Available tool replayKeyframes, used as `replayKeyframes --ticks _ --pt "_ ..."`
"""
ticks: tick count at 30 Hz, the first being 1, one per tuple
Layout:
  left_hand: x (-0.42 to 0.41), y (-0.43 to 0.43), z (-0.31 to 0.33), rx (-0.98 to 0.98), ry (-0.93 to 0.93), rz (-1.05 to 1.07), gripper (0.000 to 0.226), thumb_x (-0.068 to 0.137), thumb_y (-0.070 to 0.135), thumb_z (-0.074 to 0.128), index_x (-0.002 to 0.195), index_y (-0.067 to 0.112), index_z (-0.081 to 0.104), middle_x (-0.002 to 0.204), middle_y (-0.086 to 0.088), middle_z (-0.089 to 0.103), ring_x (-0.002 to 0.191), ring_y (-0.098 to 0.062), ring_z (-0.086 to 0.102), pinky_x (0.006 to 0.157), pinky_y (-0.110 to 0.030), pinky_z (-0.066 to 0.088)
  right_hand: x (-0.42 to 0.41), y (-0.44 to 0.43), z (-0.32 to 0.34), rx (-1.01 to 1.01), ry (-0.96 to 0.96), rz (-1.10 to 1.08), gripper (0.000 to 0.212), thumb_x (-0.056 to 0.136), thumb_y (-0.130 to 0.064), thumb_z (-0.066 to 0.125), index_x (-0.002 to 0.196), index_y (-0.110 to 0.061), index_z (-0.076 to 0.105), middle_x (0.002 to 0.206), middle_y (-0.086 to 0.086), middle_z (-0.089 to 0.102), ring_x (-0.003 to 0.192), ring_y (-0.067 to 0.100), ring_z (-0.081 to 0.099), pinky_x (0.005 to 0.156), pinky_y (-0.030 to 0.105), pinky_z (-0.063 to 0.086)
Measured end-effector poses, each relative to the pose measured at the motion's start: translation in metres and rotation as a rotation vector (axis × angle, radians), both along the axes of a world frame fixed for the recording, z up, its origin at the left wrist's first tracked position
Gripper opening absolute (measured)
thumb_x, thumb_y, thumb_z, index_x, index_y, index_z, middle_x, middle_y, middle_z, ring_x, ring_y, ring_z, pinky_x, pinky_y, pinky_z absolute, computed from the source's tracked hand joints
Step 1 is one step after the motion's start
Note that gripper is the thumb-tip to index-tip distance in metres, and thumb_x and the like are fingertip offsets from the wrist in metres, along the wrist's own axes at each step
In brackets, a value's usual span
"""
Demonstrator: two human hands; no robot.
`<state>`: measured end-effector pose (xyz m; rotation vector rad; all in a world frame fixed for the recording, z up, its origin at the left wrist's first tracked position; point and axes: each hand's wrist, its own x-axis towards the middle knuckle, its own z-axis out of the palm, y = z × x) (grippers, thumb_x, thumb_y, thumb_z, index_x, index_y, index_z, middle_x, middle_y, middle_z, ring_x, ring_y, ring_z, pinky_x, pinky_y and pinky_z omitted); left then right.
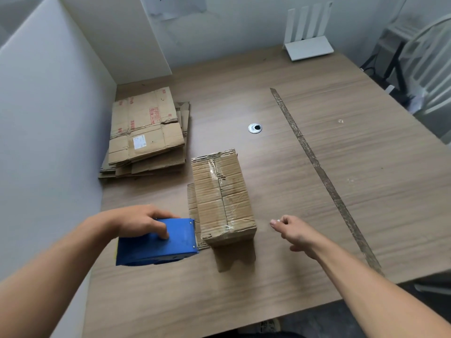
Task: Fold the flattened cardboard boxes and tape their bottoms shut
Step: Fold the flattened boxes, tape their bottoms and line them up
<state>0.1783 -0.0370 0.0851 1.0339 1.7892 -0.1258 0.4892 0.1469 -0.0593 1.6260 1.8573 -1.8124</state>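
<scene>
A folded cardboard box (223, 196) stands on the wooden table (317, 191) with clear tape running along its top seam and over both ends. Loose flaps lie flat at its left side. My left hand (139, 219) grips a blue tape dispenser (158, 241) just left of the box's near end. My right hand (296, 231) hovers to the right of the box, fingers loosely curled, holding nothing. A stack of flattened cardboard boxes (146, 132) lies at the back left.
A white partition wall (48, 130) runs along the table's left edge. A strip of worn tape (324, 176) crosses the table diagonally. A round metal cable grommet (255, 128) sits mid-table, a white router (308, 46) at the back, a white chair (429, 69) at the right.
</scene>
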Motion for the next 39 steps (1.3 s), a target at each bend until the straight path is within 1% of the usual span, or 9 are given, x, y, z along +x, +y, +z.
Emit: replayKeyframes --ticks 5,8,12,16,21,24,26,30,39 --pt "0.002 0.0 -0.01 0.013 0.001 0.031 0.048 0.067 0.042 0.059 0.112 0.061 0.063 0.105 0.021 0.071 0.096 -0.004 0.066 0.093 -0.03 0.047 -0.014 -0.017 -0.005 -0.077 -0.071 0.074 0.034 0.101 -0.049 0.044 0.096 -0.018 0.058 0.113 0.006 0.059 0.105 0.024 0.057 0.075 0.033 0.044" --pt "0.004 0.003 -0.012 0.033 0.013 0.053 0.047 0.066 0.043 0.059 0.108 0.064 0.063 0.104 0.023 0.071 0.096 -0.003 0.066 0.093 -0.028 0.046 -0.019 -0.025 -0.006 -0.126 -0.064 0.093 0.035 0.103 -0.048 0.038 0.096 -0.021 0.058 0.107 0.002 0.059 0.096 0.018 0.055 0.082 0.036 0.043" --pt "0.006 0.006 -0.013 0.024 0.036 0.055 0.048 0.065 0.044 0.059 0.106 0.068 0.061 0.104 0.023 0.071 0.097 -0.004 0.065 0.092 -0.027 0.046 -0.026 -0.036 -0.008 -0.129 -0.018 0.063 0.034 0.106 -0.044 0.033 0.1 -0.02 0.056 0.1 0.001 0.058 0.09 0.017 0.053 0.077 0.033 0.041" --pt "0.008 0.008 -0.012 0.015 0.025 0.069 0.046 0.065 0.044 0.059 0.102 0.07 0.061 0.096 0.028 0.07 0.087 0.002 0.065 0.082 -0.025 0.043 -0.024 -0.046 -0.015 -0.107 0.046 0.017 0.035 0.106 -0.045 0.03 0.101 -0.019 0.053 0.095 0.001 0.059 0.083 0.016 0.054 0.073 0.033 0.04" --pt "0.01 0.008 -0.012 0.02 0.035 0.083 0.046 0.064 0.043 0.059 0.102 0.069 0.062 0.098 0.025 0.071 0.092 -0.003 0.066 0.087 -0.026 0.045 -0.024 -0.052 -0.025 -0.107 0.031 0.005 0.043 0.104 -0.051 0.028 0.107 -0.02 0.057 0.098 0.003 0.061 0.084 0.018 0.06 0.07 0.031 0.043" --pt "0.012 0.009 -0.01 0.022 0.043 0.077 0.046 0.064 0.043 0.059 0.101 0.07 0.061 0.097 0.025 0.072 0.091 -0.002 0.065 0.082 -0.025 0.044 -0.023 -0.051 -0.035 0.117 -0.1 0.185 0.043 0.103 -0.05 0.039 0.125 -0.018 0.058 0.12 0.009 0.064 0.111 0.025 0.06 0.088 0.03 0.044" --pt "0.013 0.009 -0.01 0.024 0.056 0.065 0.046 0.064 0.044 0.059 0.1 0.071 0.061 0.098 0.025 0.071 0.093 -0.003 0.065 0.085 -0.025 0.045 -0.02 -0.052 -0.036 0.277 -0.113 0.159 0.043 0.099 -0.046 0.051 0.131 -0.018 0.057 0.127 0.01 0.063 0.12 0.028 0.057 0.095 0.029 0.042" --pt "0.013 0.008 -0.01 0.02 0.072 0.062 0.044 0.064 0.044 0.059 0.099 0.071 0.061 0.102 0.022 0.072 0.096 -0.006 0.066 0.094 -0.029 0.046 -0.014 -0.045 -0.032 0.572 0.08 0.219 0.027 0.094 -0.031 0.064 0.118 -0.018 0.061 0.119 0.005 0.057 0.113 0.024 0.056 0.097 0.034 0.043" --pt "0.016 0.007 -0.008 0.02 0.073 0.057 0.046 0.064 0.044 0.059 0.101 0.07 0.059 0.105 0.02 0.071 0.097 -0.008 0.065 0.098 -0.033 0.046 -0.015 -0.021 -0.019 0.824 0.1 0.492 0.018 0.087 -0.038 0.069 0.092 -0.022 0.063 0.113 -0.004 0.054 0.108 0.023 0.051 0.086 0.043 0.05"
